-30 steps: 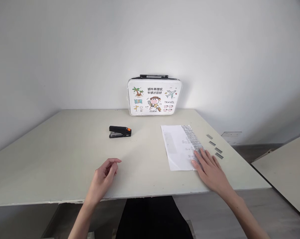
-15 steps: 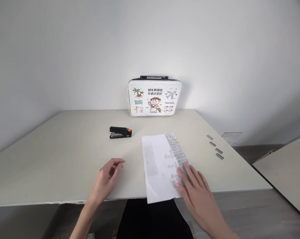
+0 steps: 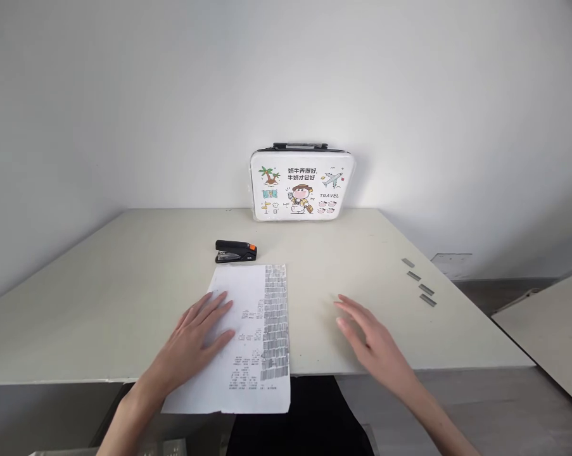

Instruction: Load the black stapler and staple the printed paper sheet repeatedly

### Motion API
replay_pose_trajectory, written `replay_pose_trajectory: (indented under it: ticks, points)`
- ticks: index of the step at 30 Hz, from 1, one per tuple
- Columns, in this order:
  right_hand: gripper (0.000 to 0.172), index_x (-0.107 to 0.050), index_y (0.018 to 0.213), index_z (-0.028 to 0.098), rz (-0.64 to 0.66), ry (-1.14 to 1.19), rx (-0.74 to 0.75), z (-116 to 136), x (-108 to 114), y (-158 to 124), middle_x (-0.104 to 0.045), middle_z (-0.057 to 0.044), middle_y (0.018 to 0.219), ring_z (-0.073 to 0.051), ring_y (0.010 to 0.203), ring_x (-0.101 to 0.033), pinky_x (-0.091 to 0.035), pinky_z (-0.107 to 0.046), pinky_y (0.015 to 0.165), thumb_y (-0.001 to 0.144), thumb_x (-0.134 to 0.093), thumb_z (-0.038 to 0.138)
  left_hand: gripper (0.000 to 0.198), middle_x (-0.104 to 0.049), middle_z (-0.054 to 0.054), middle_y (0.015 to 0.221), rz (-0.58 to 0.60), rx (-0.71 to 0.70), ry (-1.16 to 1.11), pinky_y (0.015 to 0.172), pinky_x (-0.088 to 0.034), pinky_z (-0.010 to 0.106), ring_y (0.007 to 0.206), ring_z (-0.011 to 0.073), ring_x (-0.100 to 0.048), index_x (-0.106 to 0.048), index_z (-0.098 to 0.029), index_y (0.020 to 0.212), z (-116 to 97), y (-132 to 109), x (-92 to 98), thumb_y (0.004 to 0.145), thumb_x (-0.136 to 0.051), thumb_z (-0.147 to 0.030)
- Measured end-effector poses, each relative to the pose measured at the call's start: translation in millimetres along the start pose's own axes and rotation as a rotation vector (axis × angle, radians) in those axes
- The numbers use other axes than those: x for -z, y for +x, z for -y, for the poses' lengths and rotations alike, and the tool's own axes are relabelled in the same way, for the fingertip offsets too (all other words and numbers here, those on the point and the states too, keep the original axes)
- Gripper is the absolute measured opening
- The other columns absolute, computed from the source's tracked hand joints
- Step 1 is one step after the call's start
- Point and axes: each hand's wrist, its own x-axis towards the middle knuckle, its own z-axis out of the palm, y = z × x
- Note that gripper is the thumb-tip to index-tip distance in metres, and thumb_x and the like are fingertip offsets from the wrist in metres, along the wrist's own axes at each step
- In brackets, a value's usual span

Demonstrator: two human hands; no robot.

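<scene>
Printed paper (image 3: pixel 247 297) lies at the front of the table, its near edge jutting past the table edge. Dense grey print runs down its right side; whether it is one sheet or more I cannot tell. My left hand (image 3: pixel 195 335) rests flat on the paper's left part, fingers spread. To the right of the paper, my right hand (image 3: pixel 371 342) hovers over or near the tabletop with fingers apart and nothing in them. Just beyond the paper's far edge sits a black stapler (image 3: pixel 235 251) with an orange patch.
Against the wall stands a white case (image 3: pixel 302 187) with cartoon prints and a black handle. Several strips of staples (image 3: pixel 427 290) lie near the right edge of the white table (image 3: pixel 100 304). Another pale surface (image 3: pixel 546 335) is at the far right.
The paper has moved left, towards me, and turned slightly. My left hand has opened and come down on it. My right hand has let go of the paper's right side.
</scene>
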Motion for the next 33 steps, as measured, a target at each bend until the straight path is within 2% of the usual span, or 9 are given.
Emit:
replay_pose_trajectory:
  ticks: [2,5,9,12,15,17,21,28,33]
  points:
    - [0.046,-0.060,0.142,0.036,-0.049,0.003,-0.014,-17,8,13,-0.046,-0.003,0.164,-0.032,0.142,-0.054,-0.059,-0.048,0.101,0.106,-0.043,0.059,0.061,-0.034,-0.007,0.170,-0.020,0.012,0.022,0.126,-0.032,0.057,0.159,0.0324,-0.028,-0.042,-0.041,0.160,8,-6,1.2,0.103,-0.044,-0.064]
    - [0.043,-0.066,0.130,0.034,-0.094,-0.015,-0.007,-31,18,27,-0.053,-0.005,0.158,-0.030,0.120,-0.067,-0.062,-0.041,0.081,0.105,-0.043,0.060,0.061,-0.036,-0.007,0.169,-0.050,0.037,0.027,0.124,-0.034,0.060,0.158,0.0342,-0.030,-0.043,-0.042,0.160,20,-13,0.8,0.103,-0.044,-0.063]
    - [0.041,-0.069,0.124,0.033,-0.095,-0.035,0.031,-32,22,31,-0.058,-0.005,0.153,-0.026,0.104,-0.069,-0.058,-0.035,0.068,0.105,-0.044,0.060,0.063,-0.044,-0.004,0.165,-0.097,0.073,-0.057,0.123,-0.035,0.060,0.156,0.0354,-0.034,-0.048,-0.041,0.157,36,-16,4.7,0.099,-0.049,-0.066]
    - [0.039,-0.069,0.123,0.034,-0.089,-0.040,0.055,-32,20,30,-0.058,-0.005,0.152,-0.027,0.111,-0.068,-0.057,-0.033,0.067,0.106,-0.044,0.059,0.065,-0.054,0.002,0.158,-0.187,0.143,-0.198,0.118,-0.045,0.053,0.148,0.0348,-0.047,-0.053,-0.035,0.153,44,-9,14.0,0.097,-0.052,-0.067]
    - [0.037,-0.068,0.123,0.034,-0.085,-0.037,0.062,-33,19,28,-0.058,-0.005,0.152,-0.027,0.115,-0.067,-0.055,-0.032,0.066,0.106,-0.045,0.058,0.063,-0.063,0.007,0.149,-0.268,0.287,-0.338,0.100,-0.058,0.044,0.133,0.0345,-0.062,-0.061,-0.030,0.143,51,5,23.1,0.094,-0.054,-0.068]
    - [0.036,-0.069,0.122,0.034,-0.085,-0.034,0.058,-34,18,28,-0.059,-0.004,0.151,-0.027,0.114,-0.067,-0.055,-0.032,0.066,0.106,-0.046,0.057,0.060,-0.069,0.009,0.140,-0.309,0.369,-0.430,0.095,-0.059,0.041,0.123,0.0325,-0.068,-0.065,-0.027,0.135,56,14,25.9,0.092,-0.056,-0.068]
    - [0.036,-0.070,0.120,0.034,-0.099,-0.047,0.042,-35,19,27,-0.060,-0.004,0.150,-0.026,0.108,-0.068,-0.055,-0.032,0.065,0.105,-0.047,0.058,0.056,-0.076,0.009,0.124,-0.410,0.467,-0.593,0.101,-0.055,0.040,0.115,0.0280,-0.071,-0.068,-0.023,0.125,60,21,24.5,0.090,-0.058,-0.066]
    - [0.038,-0.071,0.116,0.033,-0.135,-0.030,0.021,-36,19,25,-0.064,-0.005,0.146,-0.025,0.101,-0.071,-0.053,-0.030,0.060,0.104,-0.047,0.060,0.051,-0.079,0.005,0.114,-0.348,0.497,-0.510,0.085,-0.056,0.035,0.103,0.0270,-0.072,-0.074,-0.026,0.116,52,13,24.6,0.091,-0.056,-0.066]
    - [0.038,-0.072,0.113,0.033,-0.137,-0.038,0.033,-34,19,24,-0.066,-0.005,0.144,-0.024,0.100,-0.071,-0.053,-0.029,0.058,0.104,-0.047,0.060,0.048,-0.080,0.004,0.112,-0.351,0.506,-0.491,0.085,-0.055,0.035,0.103,0.0273,-0.073,-0.074,-0.027,0.115,49,12,25.4,0.091,-0.056,-0.064]
